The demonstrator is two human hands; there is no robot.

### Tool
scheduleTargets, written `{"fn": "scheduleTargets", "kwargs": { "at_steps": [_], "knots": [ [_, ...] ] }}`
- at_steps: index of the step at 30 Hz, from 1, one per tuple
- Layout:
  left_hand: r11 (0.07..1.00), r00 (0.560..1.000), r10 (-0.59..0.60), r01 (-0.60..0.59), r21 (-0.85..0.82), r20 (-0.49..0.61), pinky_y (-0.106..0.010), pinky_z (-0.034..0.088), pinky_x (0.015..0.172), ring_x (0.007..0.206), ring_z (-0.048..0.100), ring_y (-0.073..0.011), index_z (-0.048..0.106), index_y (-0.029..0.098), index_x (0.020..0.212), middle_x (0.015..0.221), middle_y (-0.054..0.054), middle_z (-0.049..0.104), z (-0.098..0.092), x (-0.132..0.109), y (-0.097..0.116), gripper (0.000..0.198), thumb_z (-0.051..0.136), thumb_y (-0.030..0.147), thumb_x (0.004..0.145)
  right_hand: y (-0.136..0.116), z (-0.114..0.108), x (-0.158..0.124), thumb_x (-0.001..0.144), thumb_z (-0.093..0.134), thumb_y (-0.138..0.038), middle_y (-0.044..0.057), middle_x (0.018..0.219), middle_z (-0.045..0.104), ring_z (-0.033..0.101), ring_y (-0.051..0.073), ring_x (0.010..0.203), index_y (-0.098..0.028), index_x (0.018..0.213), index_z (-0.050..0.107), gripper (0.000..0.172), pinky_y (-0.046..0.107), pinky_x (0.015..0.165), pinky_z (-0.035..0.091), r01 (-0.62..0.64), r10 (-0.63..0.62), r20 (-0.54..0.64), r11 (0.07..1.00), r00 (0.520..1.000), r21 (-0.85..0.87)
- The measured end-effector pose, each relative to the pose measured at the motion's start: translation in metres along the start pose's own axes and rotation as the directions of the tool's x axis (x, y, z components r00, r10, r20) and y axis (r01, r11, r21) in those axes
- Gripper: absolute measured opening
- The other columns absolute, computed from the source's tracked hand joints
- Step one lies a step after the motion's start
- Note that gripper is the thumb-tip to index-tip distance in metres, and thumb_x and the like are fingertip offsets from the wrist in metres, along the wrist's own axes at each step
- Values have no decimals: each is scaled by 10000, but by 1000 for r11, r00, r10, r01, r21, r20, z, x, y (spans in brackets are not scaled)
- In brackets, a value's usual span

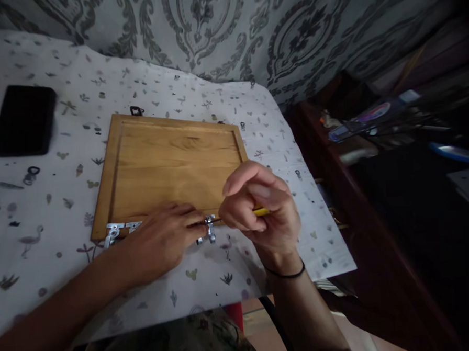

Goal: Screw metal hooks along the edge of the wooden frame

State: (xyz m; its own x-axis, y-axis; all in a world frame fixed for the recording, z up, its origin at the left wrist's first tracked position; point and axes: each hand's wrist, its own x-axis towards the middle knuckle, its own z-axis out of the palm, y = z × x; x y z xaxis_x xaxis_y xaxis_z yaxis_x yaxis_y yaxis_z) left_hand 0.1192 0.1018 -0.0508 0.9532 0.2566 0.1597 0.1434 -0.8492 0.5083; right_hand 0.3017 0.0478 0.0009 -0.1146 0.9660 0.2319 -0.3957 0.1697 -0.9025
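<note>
A framed wooden panel (pixel 174 163) lies flat on the patterned tablecloth. Metal hinges sit along its near edge: one at the left corner (pixel 114 232), and another (pixel 210 229) right of my left hand (pixel 167 236). The fingers of my left hand rest together on the near edge, their tips beside the right hinge; whether they pinch anything is hidden. My right hand (pixel 263 208) is closed around a thin tool with a yellow handle (pixel 261 212), whose dark shaft points left to the right hinge.
A black rectangular object (pixel 24 120) lies on the tablecloth (pixel 73 173) at the left. A small dark metal piece (pixel 137 111) is at the panel's far edge. Dark furniture with a packaged item (pixel 373 117) and a blue-handled object (pixel 457 154) stands at the right.
</note>
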Motion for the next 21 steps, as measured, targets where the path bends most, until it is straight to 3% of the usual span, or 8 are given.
{"fn": "scheduleTargets", "kwargs": {
  "at_steps": [4,9,11,13,16,17,19,21],
  "knots": [
    [1000,1000,-8,8,28,9,-416,510,966,1053,645,-234,691,196,1059,1149,-63,716,-2,1,2,336,509,-14,869,3,22,1,959,396,-155,-129,456,259,96,46,367,-220,801,578,249,190,391,204,124,-145,-340,989,929,-84],
    [1000,999,1,-1,10,39,-413,519,918,1014,640,-240,697,188,1027,1077,-66,723,-6,2,2,223,503,102,957,15,53,-5,923,368,-98,-114,440,304,124,70,369,-243,796,541,259,202,391,214,221,-370,-655,927,658,-302],
    [1000,1000,9,-9,13,26,-401,522,905,1008,639,-234,696,189,1043,1078,-66,725,-6,1,1,223,491,125,981,18,55,-9,950,367,-132,-120,435,293,134,77,367,-250,847,558,247,199,397,231,244,-414,-680,909,605,-337],
    [1000,1000,23,-23,16,5,-383,523,908,1007,643,-221,698,198,1052,1089,-60,727,-5,1,0,239,484,116,986,17,47,-13,990,392,-190,-123,441,281,152,77,370,-250,893,594,232,199,410,245,236,-386,-639,921,665,-310],
    [999,999,29,-28,18,-19,-370,527,924,1017,653,-209,704,208,1068,1105,-52,728,-3,-1,-1,274,488,73,968,7,23,-14,1017,498,-350,-84,500,389,332,89,427,-238,965,709,244,223,454,323,120,-210,-366,959,907,-255],
    [1000,999,27,-27,16,-24,-370,527,933,1031,654,-209,706,211,1070,1115,-50,728,-2,-1,-2,286,491,58,959,3,14,-13,1001,545,-393,-42,572,490,450,106,507,-222,938,746,272,244,500,397,97,-170,-239,953,956,-287],
    [1000,999,24,-24,8,-28,-375,523,958,1072,649,-211,709,218,1070,1147,-46,726,-1,-1,-2,302,500,39,945,-3,-2,-8,952,638,-419,47,810,645,616,154,768,-204,793,785,305,302,697,515,101,-129,-55,929,990,-356],
    [1000,999,27,-27,-1,-21,-379,519,975,1091,646,-211,711,226,1074,1161,-43,727,-1,-1,-2,324,500,25,933,-4,-11,-3,933,662,-440,60,842,672,642,154,757,-193,633,732,394,310,699,532,90,-75,62,951,995,-295]
  ]
}}
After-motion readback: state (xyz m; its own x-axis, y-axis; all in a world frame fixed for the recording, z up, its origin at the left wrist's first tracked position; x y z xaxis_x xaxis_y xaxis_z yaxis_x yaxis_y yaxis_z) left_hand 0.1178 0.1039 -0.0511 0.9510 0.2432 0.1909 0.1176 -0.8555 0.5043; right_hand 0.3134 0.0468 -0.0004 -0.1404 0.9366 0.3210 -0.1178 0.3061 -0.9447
